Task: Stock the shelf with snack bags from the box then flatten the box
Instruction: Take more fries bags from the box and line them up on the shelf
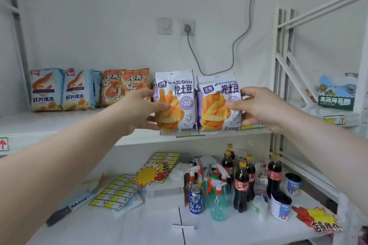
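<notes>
Two purple-and-white potato-stick bags stand upright side by side at the front of the white shelf. My left hand grips the left purple bag by its left edge, thumb on the front. On the other side, my right hand grips the right purple bag by its right edge. Further left on the same shelf stand two blue shrimp-chip bags and two orange shrimp bags. The box is out of view.
A lower shelf holds cola bottles, a Pepsi can, spray bottles, price-tag sheets and a mask pack. A green seaweed bag sits on the neighbouring rack at right. A cable hangs down the wall from a socket.
</notes>
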